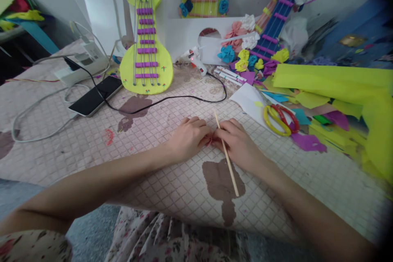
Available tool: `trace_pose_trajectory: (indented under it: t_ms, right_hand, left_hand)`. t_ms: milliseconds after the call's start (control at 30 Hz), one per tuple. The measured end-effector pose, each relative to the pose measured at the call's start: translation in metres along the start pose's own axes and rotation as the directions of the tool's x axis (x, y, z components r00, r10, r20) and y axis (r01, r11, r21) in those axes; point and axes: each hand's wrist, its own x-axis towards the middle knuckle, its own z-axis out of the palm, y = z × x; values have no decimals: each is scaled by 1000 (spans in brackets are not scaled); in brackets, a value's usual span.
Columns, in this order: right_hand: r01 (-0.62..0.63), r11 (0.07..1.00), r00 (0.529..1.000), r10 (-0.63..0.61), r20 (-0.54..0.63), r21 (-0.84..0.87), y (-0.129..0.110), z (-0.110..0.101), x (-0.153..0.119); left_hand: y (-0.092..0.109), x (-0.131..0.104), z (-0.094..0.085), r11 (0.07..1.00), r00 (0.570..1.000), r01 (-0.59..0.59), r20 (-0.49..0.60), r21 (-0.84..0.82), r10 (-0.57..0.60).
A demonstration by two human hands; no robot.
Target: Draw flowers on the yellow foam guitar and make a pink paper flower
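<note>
Near the middle of the table, my left hand (pixel 189 138) and my right hand (pixel 238 141) meet at the fingertips. Pinched between them is a small piece of pink paper (pixel 209 141), mostly hidden by the fingers. A thin wooden stick (pixel 230 168) slants across my right hand, its upper end rising past the fingers and its lower end over a brown patch of the tablecloth. My right fingers are closed about the stick. Scissors (pixel 278 120) with yellow and red handles lie to the right of my right hand.
A yellow paper guitar (pixel 146 49) leans at the back. The hot glue gun (pixel 197 62) trails a black cord across the cloth. A phone (pixel 95 95) and power strip (pixel 81 65) lie left. Coloured paper scraps (pixel 325 106) and a flower-decked blue guitar (pixel 273 28) are right.
</note>
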Motion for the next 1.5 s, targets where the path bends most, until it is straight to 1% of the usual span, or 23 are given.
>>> trace_pose_trajectory:
  t_ms: [100,233,400,533,633,800,933,1100,1200,1400,1500]
  right_hand:
    - [-33,999,999,33,-14,13,0,2,0]
    - [-28,996,999,31,-26,86,0,5,0]
    - [-39,977,999,42,-7,207,1,4,0]
    - [-46,966,999,46,4,253,3,4,-2]
    - [-21,965,1000,26,-15,260,4,6,-2]
    - [30,973,997,-15,-70,231,3,11,-1]
    - [-5,977,997,22,-76,213,2,12,-1]
    - [-62,958,998,62,6,281,6,4,-4]
    - [-69,964,998,70,4,257,8,3,-4]
    - [-57,973,997,65,-28,223,5,7,-4]
    - [-51,974,997,60,-38,219,5,8,-4]
  left_hand:
    - [0,0,1,1000,1000,7,-7,11,-7]
    - [0,1,3,1000,1000,-1,-16,3,1]
    - [-2,1,3,997,1000,-4,-11,-75,3]
    - [-2,0,1,992,1000,1,-3,-128,-1]
    - [-2,0,0,990,1000,-17,5,-137,18]
    - [-1,0,1,994,999,-52,-3,-97,52]
    - [-3,0,2,996,999,-33,4,-81,34]
    - [-6,-1,1,996,1000,-1,2,-90,1]
    - [-6,-2,0,996,1000,1,3,-85,-1]
    - [-1,-2,0,1000,1000,-1,-16,11,1]
    - [-3,-1,2,1000,999,-15,-34,-9,15]
